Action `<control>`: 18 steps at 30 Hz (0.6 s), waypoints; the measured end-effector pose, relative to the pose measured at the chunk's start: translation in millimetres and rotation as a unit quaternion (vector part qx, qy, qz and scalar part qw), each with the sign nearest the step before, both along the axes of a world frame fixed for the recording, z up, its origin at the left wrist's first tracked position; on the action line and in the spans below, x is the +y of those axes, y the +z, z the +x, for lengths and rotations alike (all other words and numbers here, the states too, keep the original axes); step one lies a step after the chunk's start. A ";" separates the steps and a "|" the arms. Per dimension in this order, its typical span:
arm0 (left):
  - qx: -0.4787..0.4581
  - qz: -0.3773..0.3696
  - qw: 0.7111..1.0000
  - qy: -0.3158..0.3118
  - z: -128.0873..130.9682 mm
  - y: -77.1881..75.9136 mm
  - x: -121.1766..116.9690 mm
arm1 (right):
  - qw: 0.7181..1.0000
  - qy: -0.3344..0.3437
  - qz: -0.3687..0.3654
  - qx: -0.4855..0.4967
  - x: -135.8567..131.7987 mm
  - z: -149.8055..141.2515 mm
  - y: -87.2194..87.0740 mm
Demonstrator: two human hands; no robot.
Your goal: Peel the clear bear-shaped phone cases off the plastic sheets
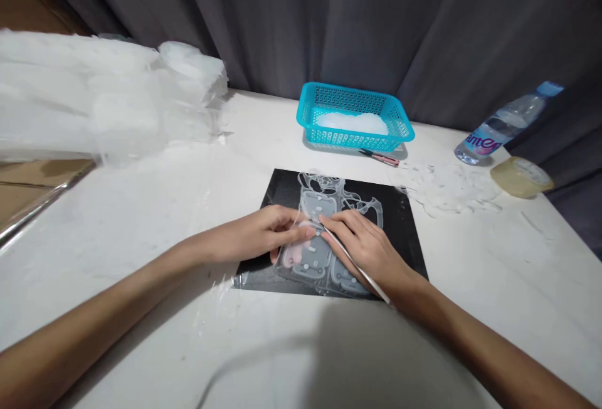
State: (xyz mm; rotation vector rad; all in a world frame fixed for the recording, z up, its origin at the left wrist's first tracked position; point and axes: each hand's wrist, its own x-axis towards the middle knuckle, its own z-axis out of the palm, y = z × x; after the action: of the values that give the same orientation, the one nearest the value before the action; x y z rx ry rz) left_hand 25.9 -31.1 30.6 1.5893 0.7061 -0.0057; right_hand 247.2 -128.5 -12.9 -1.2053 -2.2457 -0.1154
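A clear plastic film sheet (324, 208) with cut-out shapes lies on a black mat (399, 221) in the middle of the white table. My left hand (268, 230) rests on the sheet's left side, fingers curled and pressing the film down. My right hand (367, 243) holds a thin metal tool (357, 265), its tip touching the film close to my left fingertips. Part of the sheet is hidden under both hands.
A turquoise basket (399, 123) with white pieces stands behind the mat, a pink-handled tool (383, 158) in front of it. Film scraps (446, 186), a tape roll (520, 177) and a water bottle (503, 123) lie right. A stack of clear sheets (117, 95) fills the far left.
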 end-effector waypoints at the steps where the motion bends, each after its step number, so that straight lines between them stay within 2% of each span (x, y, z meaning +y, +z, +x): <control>1: 0.004 0.004 1.000 -0.002 0.3 -0.3 -0.3 | 1.000 -0.002 0.000 0.000 -0.1 -0.4 -0.7; 10: 0.025 0.018 1.000 -0.005 -1.0 -9.1 4.1 | 1.000 -0.005 -0.018 0.018 0.1 -2.5 -3.1; 18: 0.021 0.000 1.000 -0.011 -0.5 -8.4 5.8 | 0.999 -0.013 -0.035 0.032 0.9 -3.2 -2.2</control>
State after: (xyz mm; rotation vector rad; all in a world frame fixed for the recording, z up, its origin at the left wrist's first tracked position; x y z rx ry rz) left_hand 25.4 -25.4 22.3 1.6012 0.7211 -0.0545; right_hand 244.1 -127.6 -15.1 -1.2569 -2.1965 -0.0072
